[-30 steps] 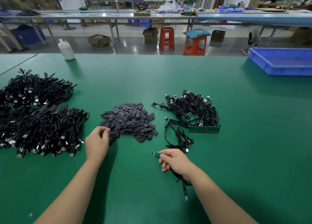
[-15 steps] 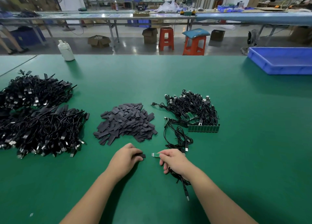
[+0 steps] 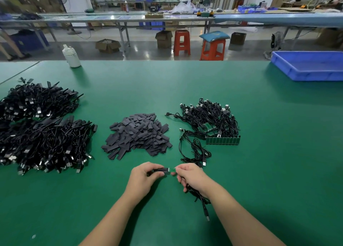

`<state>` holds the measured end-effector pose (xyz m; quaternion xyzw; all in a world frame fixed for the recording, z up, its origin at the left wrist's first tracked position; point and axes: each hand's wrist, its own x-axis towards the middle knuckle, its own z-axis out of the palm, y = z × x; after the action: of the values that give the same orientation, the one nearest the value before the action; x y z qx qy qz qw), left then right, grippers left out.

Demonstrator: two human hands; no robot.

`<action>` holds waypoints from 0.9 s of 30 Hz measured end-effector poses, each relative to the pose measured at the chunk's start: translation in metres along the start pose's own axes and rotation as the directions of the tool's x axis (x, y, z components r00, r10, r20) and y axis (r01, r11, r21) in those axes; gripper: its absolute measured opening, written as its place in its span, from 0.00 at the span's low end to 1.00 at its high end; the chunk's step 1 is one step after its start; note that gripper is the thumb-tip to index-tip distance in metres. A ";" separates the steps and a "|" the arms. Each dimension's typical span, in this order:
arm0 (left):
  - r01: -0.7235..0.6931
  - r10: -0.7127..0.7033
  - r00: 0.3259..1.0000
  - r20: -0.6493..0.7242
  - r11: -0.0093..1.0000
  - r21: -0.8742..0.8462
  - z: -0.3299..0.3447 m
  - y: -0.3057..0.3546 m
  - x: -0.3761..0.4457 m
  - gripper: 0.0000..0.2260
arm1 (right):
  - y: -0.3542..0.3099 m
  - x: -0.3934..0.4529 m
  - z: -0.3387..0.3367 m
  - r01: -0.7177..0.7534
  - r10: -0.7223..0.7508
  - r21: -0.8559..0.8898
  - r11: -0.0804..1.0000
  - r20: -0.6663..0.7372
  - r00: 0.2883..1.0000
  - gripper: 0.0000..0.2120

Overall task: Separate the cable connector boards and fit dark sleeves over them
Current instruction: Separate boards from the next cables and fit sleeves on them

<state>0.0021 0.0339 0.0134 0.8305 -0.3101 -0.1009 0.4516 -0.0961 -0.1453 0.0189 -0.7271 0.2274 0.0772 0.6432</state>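
My left hand (image 3: pixel 143 177) pinches a dark sleeve (image 3: pixel 160 170) whose open end meets the tip of a small green connector board (image 3: pixel 171 169). My right hand (image 3: pixel 192 177) grips that board, and its black cable (image 3: pixel 201 202) trails from under the palm toward me. A heap of loose dark sleeves (image 3: pixel 137 134) lies just beyond my hands. To the right of it sits a tangle of cables (image 3: pixel 209 119) still joined to a strip of green boards (image 3: pixel 222 140).
Two big piles of black cables (image 3: pixel 42 127) fill the left of the green table (image 3: pixel 259 171). A loose coiled cable (image 3: pixel 194 149) lies past my right hand. A blue tray (image 3: pixel 308 67) sits far right, a white bottle (image 3: pixel 71 56) far left.
My left hand left the sleeve heap with one sleeve and came right to meet my right hand; the sleeve's end now touches the board.
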 end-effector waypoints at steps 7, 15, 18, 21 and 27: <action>0.020 -0.020 1.000 -0.016 1.000 -0.008 0.001 -0.001 0.001 0.08 | 0.000 0.000 0.001 0.002 -0.002 0.031 1.000 -0.013 1.000 0.14; 0.127 -0.123 0.978 0.170 0.992 -0.011 -0.007 -0.002 0.003 0.09 | -0.002 -0.004 0.002 0.029 -0.029 -0.016 0.999 -0.008 1.000 0.13; 0.133 -0.115 0.966 0.233 0.989 -0.060 -0.010 0.001 0.006 0.09 | -0.002 -0.005 0.002 0.030 -0.031 -0.020 0.999 -0.009 0.999 0.13; 0.148 -0.132 0.964 0.230 0.988 -0.053 -0.007 0.002 0.008 0.10 | -0.003 -0.006 0.002 0.033 -0.033 -0.018 0.999 0.001 0.999 0.12; 0.165 -0.140 0.945 0.294 0.984 -0.062 -0.003 0.005 0.006 0.10 | -0.003 -0.007 0.002 0.034 -0.034 -0.031 0.999 0.025 0.999 0.10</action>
<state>0.0060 0.0306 0.0197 0.8082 -0.3027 -0.2691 0.4276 -0.1009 -0.1415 0.0237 -0.7398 0.2057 0.0789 0.6357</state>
